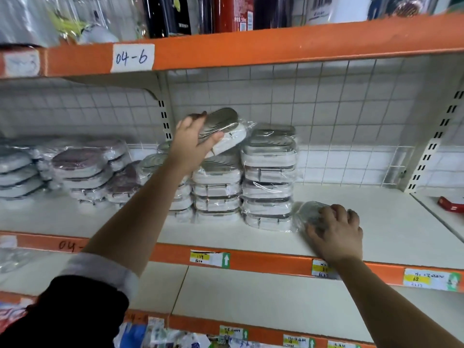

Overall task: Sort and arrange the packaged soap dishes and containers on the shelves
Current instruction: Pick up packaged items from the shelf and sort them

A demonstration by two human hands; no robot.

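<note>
Mid-frame, the left hand is gripping a wrapped soap dish, tilting it over the stack. Lower right, the right hand is clutching a second dish on the shelf. The slippery wrap could let the tilted one slide and topple the stack.

Soap dishes in glossy clear plastic wrap; shelf matt.

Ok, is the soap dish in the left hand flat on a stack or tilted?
Tilted. The left hand grips the wrapped soap dish above the middle stack, its right end higher.
</note>
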